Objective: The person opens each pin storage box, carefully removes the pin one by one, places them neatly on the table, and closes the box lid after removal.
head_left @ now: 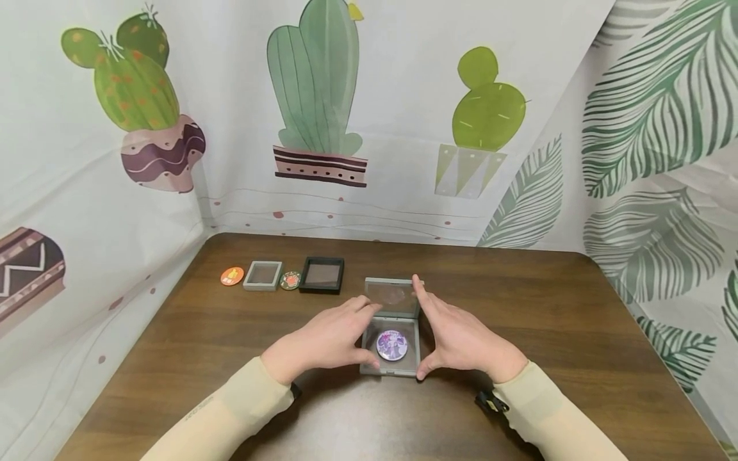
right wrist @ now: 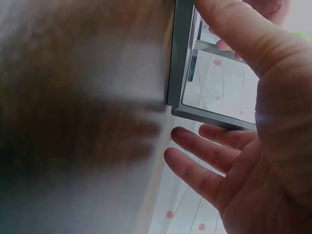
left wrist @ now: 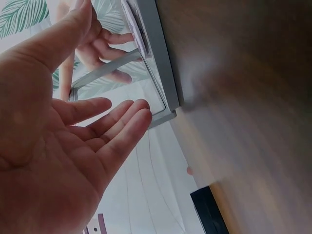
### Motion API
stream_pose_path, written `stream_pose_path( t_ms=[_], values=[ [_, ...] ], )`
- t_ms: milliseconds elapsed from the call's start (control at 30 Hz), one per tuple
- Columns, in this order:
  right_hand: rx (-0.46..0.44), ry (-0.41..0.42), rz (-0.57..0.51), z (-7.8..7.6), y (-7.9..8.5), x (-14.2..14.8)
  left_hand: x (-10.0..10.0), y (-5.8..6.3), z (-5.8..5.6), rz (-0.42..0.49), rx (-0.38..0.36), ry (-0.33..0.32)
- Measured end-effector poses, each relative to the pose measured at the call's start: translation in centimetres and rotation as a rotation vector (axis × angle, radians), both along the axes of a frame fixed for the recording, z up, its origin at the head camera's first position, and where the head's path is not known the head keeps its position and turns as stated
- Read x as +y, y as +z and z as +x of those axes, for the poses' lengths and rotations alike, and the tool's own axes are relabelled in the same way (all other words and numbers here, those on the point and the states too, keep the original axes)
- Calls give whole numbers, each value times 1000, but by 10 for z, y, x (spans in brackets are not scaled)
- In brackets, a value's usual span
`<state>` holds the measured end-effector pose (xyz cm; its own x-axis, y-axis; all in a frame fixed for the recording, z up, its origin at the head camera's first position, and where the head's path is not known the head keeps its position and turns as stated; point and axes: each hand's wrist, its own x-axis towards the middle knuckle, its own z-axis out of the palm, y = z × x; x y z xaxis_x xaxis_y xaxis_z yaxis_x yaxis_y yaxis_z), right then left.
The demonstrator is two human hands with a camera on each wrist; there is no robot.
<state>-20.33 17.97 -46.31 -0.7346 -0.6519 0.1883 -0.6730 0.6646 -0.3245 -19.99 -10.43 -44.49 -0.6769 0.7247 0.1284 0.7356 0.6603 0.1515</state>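
Observation:
A grey-framed display case (head_left: 391, 372) lies on the table with its clear lid (head_left: 393, 298) tilted up at the back. On the film in its base sits a round purple button badge (head_left: 392, 346). At the case's left side, my left hand (head_left: 328, 336) has its thumb at the front left corner and its fingers by the lid. My right hand (head_left: 464, 333) spans the right side, index finger at the lid's top right corner and thumb at the front right corner. In the left wrist view, the fingers (left wrist: 124, 136) are loosely extended beside the grey frame. In the right wrist view, the lid stands beside the spread fingers (right wrist: 204, 151).
At the back left of the brown table (head_left: 519, 301) lie an orange round badge (head_left: 232, 276), a small light grey frame (head_left: 263, 287), a dark green badge (head_left: 290, 280) and a black frame (head_left: 304, 289). A printed curtain (head_left: 398, 128) hangs behind the table.

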Motion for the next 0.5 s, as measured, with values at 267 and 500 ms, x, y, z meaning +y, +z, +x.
stream_pose_path(
  t_ms=[267,500],
  values=[
    [-9,0,1,0,0,0,13,-3,-3,-36,3,-40],
    [-4,3,-5,-1,-1,0,19,-4,-5,-82,0,-64]
  ],
)
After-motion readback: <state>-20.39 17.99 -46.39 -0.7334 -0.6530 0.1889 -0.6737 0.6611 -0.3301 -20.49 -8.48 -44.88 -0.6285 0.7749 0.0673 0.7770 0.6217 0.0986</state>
